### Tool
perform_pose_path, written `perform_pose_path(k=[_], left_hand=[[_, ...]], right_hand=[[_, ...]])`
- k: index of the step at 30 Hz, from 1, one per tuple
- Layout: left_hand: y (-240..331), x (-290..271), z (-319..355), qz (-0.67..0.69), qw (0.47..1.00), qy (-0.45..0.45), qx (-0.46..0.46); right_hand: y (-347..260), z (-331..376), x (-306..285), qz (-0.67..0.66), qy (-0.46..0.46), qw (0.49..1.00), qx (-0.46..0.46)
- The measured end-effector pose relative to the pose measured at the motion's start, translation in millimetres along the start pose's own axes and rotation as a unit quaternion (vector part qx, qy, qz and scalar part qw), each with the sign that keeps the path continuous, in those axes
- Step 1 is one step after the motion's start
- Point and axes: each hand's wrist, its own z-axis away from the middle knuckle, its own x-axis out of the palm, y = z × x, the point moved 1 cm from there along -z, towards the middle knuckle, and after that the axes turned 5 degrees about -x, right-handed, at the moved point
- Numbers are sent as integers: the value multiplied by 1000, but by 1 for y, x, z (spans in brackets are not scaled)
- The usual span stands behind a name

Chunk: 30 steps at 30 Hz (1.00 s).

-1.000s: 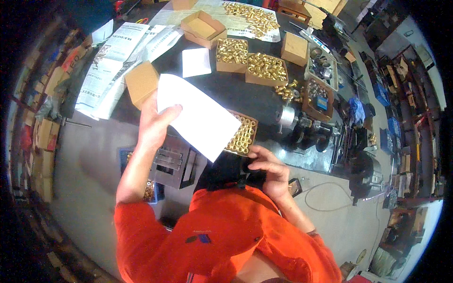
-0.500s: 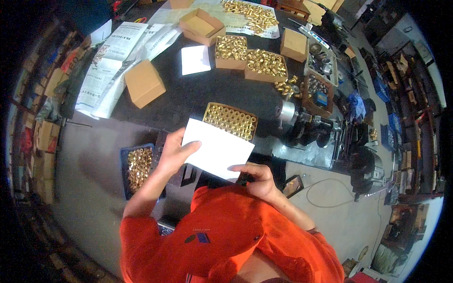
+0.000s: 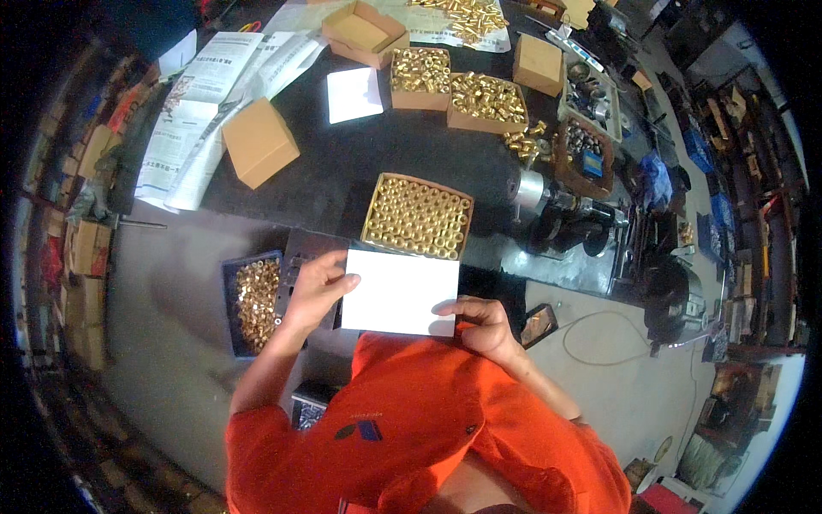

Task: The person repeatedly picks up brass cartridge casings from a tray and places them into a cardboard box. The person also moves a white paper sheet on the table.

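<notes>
A blank white sheet of card or paper (image 3: 399, 291) is held level between my two hands, near the front of my body. My left hand (image 3: 320, 287) grips its left edge, thumb on top. On the lower right corner, my right hand (image 3: 481, 322) pinches it in the same way. Just beyond the sheet, a cardboard box (image 3: 370, 224) stands on the dark table, filled with neat rows of upright brass fittings (image 3: 419, 214). The sheet's far edge lies close to the box's near side; whether they touch I cannot tell.
Two cardboard boxes of loose brass parts (image 3: 488, 99) stand farther back, beside an open box (image 3: 364, 38). A closed box (image 3: 259, 143) and newspaper (image 3: 205, 94) lie left. A metal clamping machine (image 3: 565, 210) is right. A blue bin (image 3: 231, 313) of brass pieces sits lower left.
The sheet has turned level and come nearer to me, uncovering more of the box of brass fittings. Both hands have kept their hold on it.
</notes>
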Motion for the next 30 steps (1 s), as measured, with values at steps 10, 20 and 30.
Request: perform_pose_path(k=[10, 20, 30], left_hand=[[-2, -6, 18, 14, 999, 38, 24], [43, -5, -81, -193, 960, 8, 204], [51, 6, -117, -451, 855, 71, 247]], right_hand=[[-16, -5, 0, 75, -37, 996, -15], [-22, -44, -29, 115, 52, 992, -18], [-10, -69, -45, 182, 67, 981, -24]])
